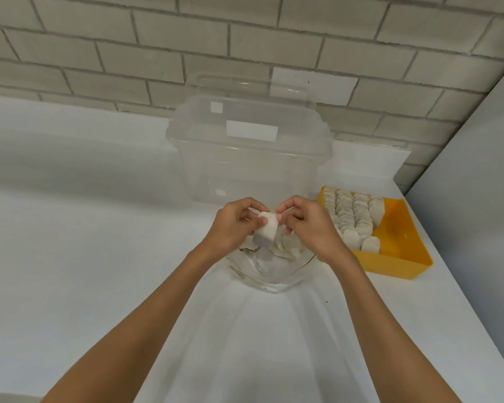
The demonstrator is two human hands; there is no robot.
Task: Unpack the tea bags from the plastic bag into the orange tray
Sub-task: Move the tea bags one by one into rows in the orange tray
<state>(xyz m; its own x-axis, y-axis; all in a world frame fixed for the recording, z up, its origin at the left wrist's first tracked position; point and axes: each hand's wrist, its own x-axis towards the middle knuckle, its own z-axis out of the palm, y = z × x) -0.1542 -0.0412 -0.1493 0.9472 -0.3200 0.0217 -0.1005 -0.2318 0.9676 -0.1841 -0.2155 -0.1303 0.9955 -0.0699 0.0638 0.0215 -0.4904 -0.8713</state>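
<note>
The left hand (232, 228) and right hand (309, 225) meet at the centre of the frame, both pinching a small white clump of tea bags (264, 233) raised just above the open plastic bag (269, 276). The left thumb and fingers clasp the clump's side. The right fingertips nip its upper corner, though whether they are peeling off a single bag cannot be made out.

More loose tea bags (285, 251) lie in the plastic bag, which sits slumped on the white bench (70, 228) just below the hands. At right of centre the orange tray (402, 242) holds upright rows of tea bags (352, 216) packed against its left side, with its right side bare. A tall clear tub (248, 158) stands behind the hands, before the tiled wall (128, 39).

The work looks well advanced, with several rows filled. Done well, this step likely calls for a light pinch, since the paper would tear or spill under a hard squeeze. It probably also calls for squaring the clump before carrying it right. Setting it upright against the nearest row should keep the lines tidy, and a careless drop could topple the bags beside it.
</note>
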